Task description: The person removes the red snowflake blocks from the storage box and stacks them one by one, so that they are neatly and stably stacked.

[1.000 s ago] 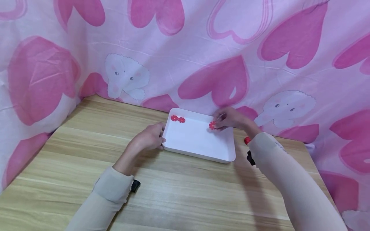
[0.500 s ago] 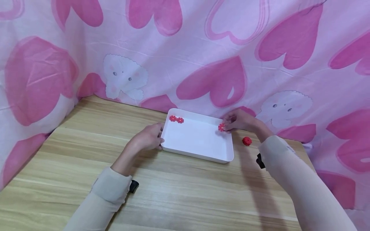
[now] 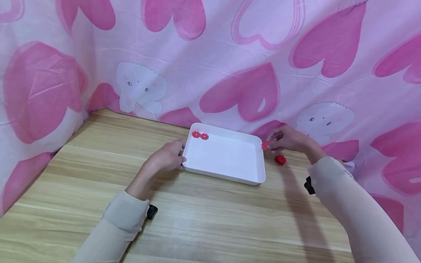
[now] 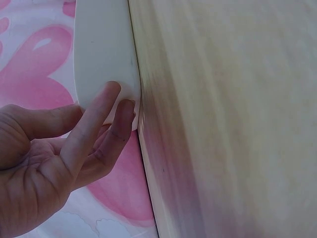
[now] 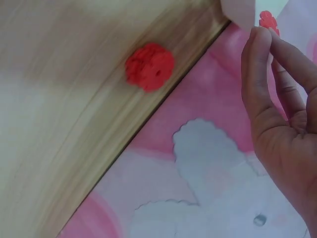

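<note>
A white shallow tray (image 3: 227, 155) lies on the table. My left hand (image 3: 167, 156) holds its left side; in the left wrist view, that hand's fingers (image 4: 94, 119) touch the tray's outer wall and rim. My right hand (image 3: 287, 138) pinches a red snowflake building disc (image 3: 264, 146) between thumb and fingers at the tray's back right corner. In the right wrist view, the pinched disc (image 5: 268, 21) shows partly beyond the fingertips. Two red discs (image 3: 200, 135) lie side by side in the tray's back left corner.
A small stack of red discs (image 3: 280, 160) sits on the table right of the tray, below my right hand. The wooden table (image 3: 197, 219) ends at the back against a pink heart-patterned curtain (image 3: 184, 73). Dark wrist straps (image 3: 152, 212) show at both cuffs.
My right hand has moved right with its disc, from over the tray to its back right corner. The stack of discs has come into full view. The left hand stays at the tray.
</note>
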`<action>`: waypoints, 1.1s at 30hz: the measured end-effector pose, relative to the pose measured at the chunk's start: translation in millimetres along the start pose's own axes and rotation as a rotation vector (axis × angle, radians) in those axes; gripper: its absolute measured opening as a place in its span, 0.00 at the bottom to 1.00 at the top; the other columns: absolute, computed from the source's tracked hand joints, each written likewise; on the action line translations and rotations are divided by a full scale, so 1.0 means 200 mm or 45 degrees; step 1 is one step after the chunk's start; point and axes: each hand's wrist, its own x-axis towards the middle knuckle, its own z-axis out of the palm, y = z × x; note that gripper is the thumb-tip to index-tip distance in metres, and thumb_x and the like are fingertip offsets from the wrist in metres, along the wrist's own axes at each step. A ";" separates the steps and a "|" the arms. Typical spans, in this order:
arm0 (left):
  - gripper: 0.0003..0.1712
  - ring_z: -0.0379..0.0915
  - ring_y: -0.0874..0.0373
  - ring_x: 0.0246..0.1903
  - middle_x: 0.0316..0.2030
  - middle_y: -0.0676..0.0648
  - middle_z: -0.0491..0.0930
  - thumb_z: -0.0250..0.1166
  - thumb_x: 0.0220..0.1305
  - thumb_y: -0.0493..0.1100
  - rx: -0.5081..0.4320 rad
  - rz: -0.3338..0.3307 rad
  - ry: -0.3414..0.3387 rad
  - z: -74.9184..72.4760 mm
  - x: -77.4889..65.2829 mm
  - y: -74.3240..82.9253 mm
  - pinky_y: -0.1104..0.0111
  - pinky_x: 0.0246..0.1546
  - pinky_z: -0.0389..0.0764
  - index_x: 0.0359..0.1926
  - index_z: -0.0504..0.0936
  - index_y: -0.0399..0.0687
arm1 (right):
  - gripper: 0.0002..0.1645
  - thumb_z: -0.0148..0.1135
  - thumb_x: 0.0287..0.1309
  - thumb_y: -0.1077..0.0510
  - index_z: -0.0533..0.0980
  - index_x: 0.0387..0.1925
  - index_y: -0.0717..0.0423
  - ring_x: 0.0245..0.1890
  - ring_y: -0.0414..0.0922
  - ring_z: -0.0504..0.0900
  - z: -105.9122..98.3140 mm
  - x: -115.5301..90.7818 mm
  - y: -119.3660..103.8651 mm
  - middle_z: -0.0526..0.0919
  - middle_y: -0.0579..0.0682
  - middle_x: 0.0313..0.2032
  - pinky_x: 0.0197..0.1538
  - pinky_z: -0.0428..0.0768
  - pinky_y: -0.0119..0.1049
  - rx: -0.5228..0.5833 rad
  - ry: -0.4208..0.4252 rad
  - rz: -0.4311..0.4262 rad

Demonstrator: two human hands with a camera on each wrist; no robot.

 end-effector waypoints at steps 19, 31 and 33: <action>0.24 0.84 0.50 0.43 0.56 0.31 0.80 0.58 0.78 0.30 -0.005 0.014 -0.001 0.00 0.01 -0.01 0.62 0.47 0.90 0.70 0.68 0.29 | 0.20 0.68 0.68 0.70 0.76 0.57 0.77 0.39 0.45 0.89 -0.09 -0.05 0.28 0.86 0.57 0.44 0.47 0.92 0.40 0.149 -0.014 0.167; 0.24 0.84 0.50 0.43 0.57 0.31 0.80 0.58 0.78 0.29 -0.013 0.009 0.005 0.00 0.00 0.00 0.60 0.49 0.90 0.71 0.68 0.30 | 0.18 0.66 0.71 0.68 0.76 0.58 0.75 0.36 0.40 0.88 -0.09 -0.07 0.34 0.87 0.50 0.40 0.46 0.92 0.36 0.243 -0.063 0.267; 0.24 0.84 0.50 0.43 0.57 0.31 0.80 0.58 0.78 0.29 -0.012 0.012 0.006 0.00 0.00 0.00 0.60 0.49 0.90 0.71 0.69 0.29 | 0.18 0.66 0.71 0.67 0.78 0.57 0.74 0.35 0.39 0.88 -0.08 -0.07 0.35 0.88 0.48 0.37 0.45 0.92 0.36 0.242 -0.056 0.271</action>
